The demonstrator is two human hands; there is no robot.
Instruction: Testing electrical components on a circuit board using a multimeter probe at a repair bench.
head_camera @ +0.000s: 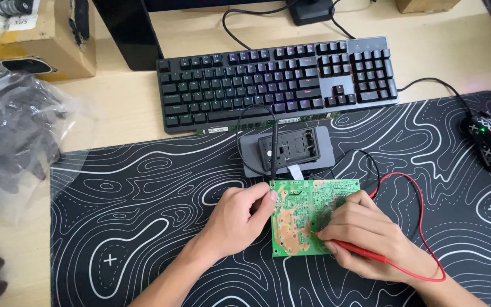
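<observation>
A green circuit board (299,219) lies solder side up on a black desk mat (143,193) with white contour lines. My left hand (237,219) rests at the board's left edge and pinches a black test probe (273,170) upright against the board. My right hand (365,236) covers the board's right part and grips a red test probe (350,247), tip touching the board. Black and red leads run from both probes to a grey multimeter (288,149) standing just behind the board.
A black keyboard (277,79) with lit keys lies behind the multimeter. A black mouse (489,139) sits at the right edge. A crumpled clear plastic bag (12,131) and a cardboard box (41,40) are on the left.
</observation>
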